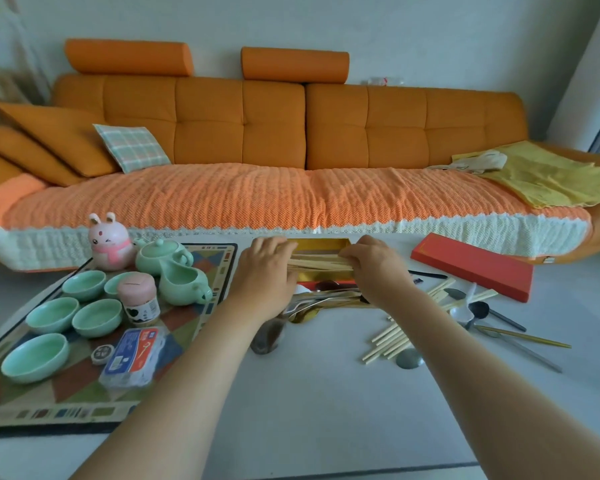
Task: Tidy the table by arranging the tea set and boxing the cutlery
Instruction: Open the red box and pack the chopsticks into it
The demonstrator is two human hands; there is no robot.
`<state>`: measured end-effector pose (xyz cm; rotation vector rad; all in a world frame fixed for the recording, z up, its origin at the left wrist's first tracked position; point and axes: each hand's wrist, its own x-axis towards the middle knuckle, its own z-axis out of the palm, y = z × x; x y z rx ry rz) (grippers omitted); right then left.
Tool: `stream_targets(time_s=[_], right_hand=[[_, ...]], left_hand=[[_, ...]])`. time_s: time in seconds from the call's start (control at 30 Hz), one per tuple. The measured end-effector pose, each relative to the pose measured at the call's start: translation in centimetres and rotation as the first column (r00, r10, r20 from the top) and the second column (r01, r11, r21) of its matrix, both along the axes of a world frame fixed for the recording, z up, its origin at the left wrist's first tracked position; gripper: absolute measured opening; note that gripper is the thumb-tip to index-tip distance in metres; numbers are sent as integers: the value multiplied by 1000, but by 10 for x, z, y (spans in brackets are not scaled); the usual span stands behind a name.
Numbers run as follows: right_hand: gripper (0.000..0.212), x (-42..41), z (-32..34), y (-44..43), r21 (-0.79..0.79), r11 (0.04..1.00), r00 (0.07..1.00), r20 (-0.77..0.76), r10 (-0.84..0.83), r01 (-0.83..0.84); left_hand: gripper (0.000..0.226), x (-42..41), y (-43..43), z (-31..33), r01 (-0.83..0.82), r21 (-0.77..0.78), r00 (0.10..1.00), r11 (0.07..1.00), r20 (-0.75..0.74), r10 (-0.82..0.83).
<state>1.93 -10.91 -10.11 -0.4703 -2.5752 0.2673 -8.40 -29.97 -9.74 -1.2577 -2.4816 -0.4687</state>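
A gold-lined cutlery box (pixel 321 244) lies open at the table's far edge. Both hands reach into it: my left hand (pixel 265 271) and my right hand (pixel 374 268) hold the two ends of a bundle of pale chopsticks (pixel 317 263) lying across the box. Spoons and forks (pixel 312 303) sit in the box's near part. More loose chopsticks (pixel 392 341) and several spoons (pixel 482 311) lie scattered on the table to the right. On the patterned mat (pixel 84 407) at left stand a green teapot (pixel 160 254), a green pitcher (pixel 184 284) and several green cups (pixel 52 315).
The red box lid (pixel 475 268) lies at the right rear. A pink rabbit figure (pixel 110 242), a pink-capped jar (pixel 139 299) and a blue packet (pixel 136 355) share the mat. An orange sofa (pixel 291 133) runs behind the white table (pixel 309 410).
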Motion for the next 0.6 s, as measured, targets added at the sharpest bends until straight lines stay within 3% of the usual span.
stream_targets(time_s=[0.13, 0.27, 0.5, 0.6], right_hand=[[33, -19, -13, -2, 14, 999, 994, 95, -53, 52], [41, -30, -14, -2, -27, 997, 993, 94, -68, 71], [39, -19, -7, -20, -59, 990, 943, 302, 137, -125], [44, -14, -6, -18, -111, 984, 947, 275, 166, -140]], left_hand=[[57, -11, 0, -22, 44, -153, 992, 987, 127, -25], [49, -17, 1, -25, 58, -144, 988, 988, 153, -36], [50, -16, 8, -23, 78, -164, 981, 983, 186, -47], [49, -10, 12, -21, 88, -133, 985, 987, 159, -66]])
